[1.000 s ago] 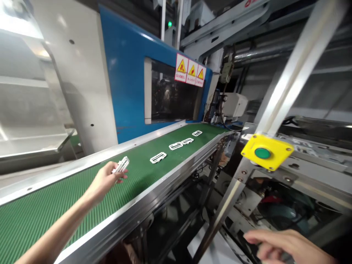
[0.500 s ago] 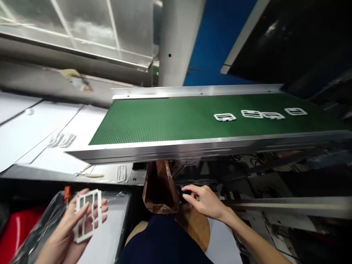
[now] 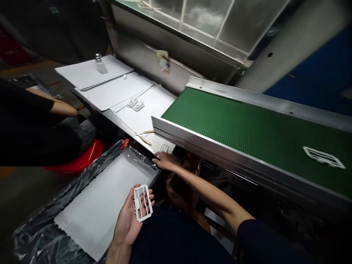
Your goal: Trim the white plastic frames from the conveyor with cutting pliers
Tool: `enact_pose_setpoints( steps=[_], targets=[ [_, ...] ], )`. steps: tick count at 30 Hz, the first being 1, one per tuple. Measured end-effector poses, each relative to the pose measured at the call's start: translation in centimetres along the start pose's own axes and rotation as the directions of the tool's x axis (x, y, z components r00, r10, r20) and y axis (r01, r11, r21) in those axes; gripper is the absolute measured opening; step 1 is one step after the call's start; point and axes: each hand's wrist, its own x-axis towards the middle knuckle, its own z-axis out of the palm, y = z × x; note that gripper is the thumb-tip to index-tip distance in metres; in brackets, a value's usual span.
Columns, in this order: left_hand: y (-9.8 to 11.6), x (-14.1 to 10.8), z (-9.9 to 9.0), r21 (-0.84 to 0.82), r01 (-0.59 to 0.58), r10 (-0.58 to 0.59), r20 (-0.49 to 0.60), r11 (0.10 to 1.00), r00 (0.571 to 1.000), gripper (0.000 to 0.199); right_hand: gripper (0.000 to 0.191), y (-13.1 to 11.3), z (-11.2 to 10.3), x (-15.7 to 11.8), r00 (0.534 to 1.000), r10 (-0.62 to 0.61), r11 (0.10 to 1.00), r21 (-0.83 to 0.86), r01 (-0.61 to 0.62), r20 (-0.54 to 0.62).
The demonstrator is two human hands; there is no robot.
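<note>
My left hand point(image 3: 128, 218) lies palm up at the bottom of the view, holding a white plastic lattice frame point(image 3: 143, 203) on its fingers. My right hand point(image 3: 166, 161) reaches out along a dark sleeve to the corner of the work table, holding nothing visible. Just beyond its fingertips, a small white plastic part point(image 3: 164, 148) lies on a white sheet point(image 3: 154, 106). Side cutters with tan handles point(image 3: 144, 135) rest a little farther left. A small bunch of white plastic pieces point(image 3: 134, 104) sits farther back on the sheets.
A green conveyor belt point(image 3: 247, 135) with steel side rails runs off to the right, carrying a white plastic frame point(image 3: 323, 157). Below my hands is a tray lined with black plastic point(image 3: 101, 205). A seated co-worker's arm point(image 3: 59, 106) and a red seat point(image 3: 82, 157) are at left.
The view has swung left and down. The white frame now lies on my left palm instead of being held up in the fingers, and my right hand has moved forward to the table corner.
</note>
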Motion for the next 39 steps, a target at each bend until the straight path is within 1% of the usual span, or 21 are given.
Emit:
enact_pose_setpoints(
  steps=[4, 7, 9, 11, 13, 16, 18, 20, 22, 25, 27, 30, 32, 34, 35, 37, 39],
  targets=[
    [1.6, 0.1, -0.9, -0.055, -0.031, 0.031, 0.011, 0.998, 0.999, 0.02, 0.064, -1.6, -0.6, 6.2, 0.998, -0.007, 0.997, -0.079, 0.002, -0.061],
    [2.6, 0.3, -1.5, -0.091, -0.028, 0.03, 0.026, 0.995, 0.999, 0.024, 0.083, -1.5, -0.5, 10.6, 0.999, -0.022, 0.996, -0.088, 0.019, -0.037],
    [3.0, 0.4, -1.9, -0.116, -0.029, 0.033, 0.028, 0.993, 0.999, 0.027, 0.089, -1.2, -0.3, 12.7, 0.999, -0.047, 0.996, -0.072, 0.046, -0.011],
    [3.2, 0.6, -2.2, -0.139, -0.033, 0.037, 0.024, 0.99, 0.999, 0.029, 0.087, -0.9, -0.1, 13.9, 0.998, -0.059, 0.997, -0.044, 0.059, -0.002],
    [3.3, 0.7, -2.4, -0.166, -0.036, 0.04, 0.018, 0.985, 0.999, 0.031, 0.081, -0.9, -0.2, 14.5, 0.999, -0.052, 0.999, -0.002, 0.052, -0.009],
    [3.3, 1.0, -2.7, -0.202, -0.027, 0.032, 0.02, 0.979, 0.999, 0.032, 0.066, -1.3, -0.5, 14.9, 0.999, -0.02, 0.995, 0.099, 0.023, -0.027],
    [3.4, 1.3, -2.8, -0.215, -0.017, 0.02, 0.016, 0.976, 1.0, 0.033, 0.057, -1.5, -0.7, 14.7, 1.0, 0.008, 0.98, 0.198, -0.003, -0.028],
    [3.6, 1.6, -2.8, -0.219, -0.008, 0.01, 0.007, 0.976, 1.0, 0.033, 0.05, -1.5, -0.5, 13.5, 1.0, 0.03, 0.945, 0.325, -0.027, -0.005],
    [3.8, 2.0, -2.7, -0.219, -0.002, 0.003, 0.003, 0.976, 1.0, 0.033, 0.043, -1.4, 0.0, 11.1, 0.998, 0.018, 0.878, 0.477, -0.042, 0.054],
    [4.2, 2.6, -2.4, -0.216, 0.018, -0.014, 0.019, 0.976, 1.0, 0.033, 0.033, -1.1, 1.1, 5.2, 0.98, -0.079, 0.714, 0.696, -0.071, 0.181],
    [4.4, 2.9, -2.3, -0.207, 0.039, -0.03, 0.046, 0.978, 0.998, 0.033, 0.031, -0.7, 1.9, 0.7, 0.958, -0.148, 0.602, 0.791, -0.11, 0.247],
    [4.5, 3.3, -1.9, -0.182, 0.075, -0.058, 0.099, 0.98, 0.993, 0.033, 0.026, -0.2, 2.9, -4.9, 0.947, -0.179, 0.474, 0.867, -0.155, 0.267],
    [4.4, 3.4, -1.5, -0.166, 0.101, -0.08, 0.13, 0.981, 0.988, 0.032, 0.021, 0.0, 3.1, -7.4, 0.955, -0.16, 0.425, 0.891, -0.16, 0.248],
    [4.3, 3.3, -0.9, -0.146, 0.129, -0.106, 0.157, 0.981, 0.982, 0.032, 0.019, -0.2, 2.8, -9.0, 0.966, -0.128, 0.408, 0.9, -0.156, 0.225],
    [4.1, 3.3, -0.6, -0.135, 0.147, -0.123, 0.17, 0.98, 0.978, 0.032, 0.019, -0.3, 2.5, -9.6, 0.972, -0.104, 0.421, 0.894, -0.15, 0.212],
    [3.8, 3.2, -0.1, -0.114, 0.187, -0.162, 0.196, 0.976, 0.967, 0.033, 0.019, -0.7, 1.6, -10.4, 0.985, -0.048, 0.483, 0.867, -0.122, 0.166],
    [3.3, 3.1, 0.3, -0.095, 0.229, -0.204, 0.223, 0.969, 0.953, 0.033, 0.019, -1.0, 0.6, -11.0, 0.996, -0.008, 0.562, 0.824, -0.069, 0.089]
  ],
)
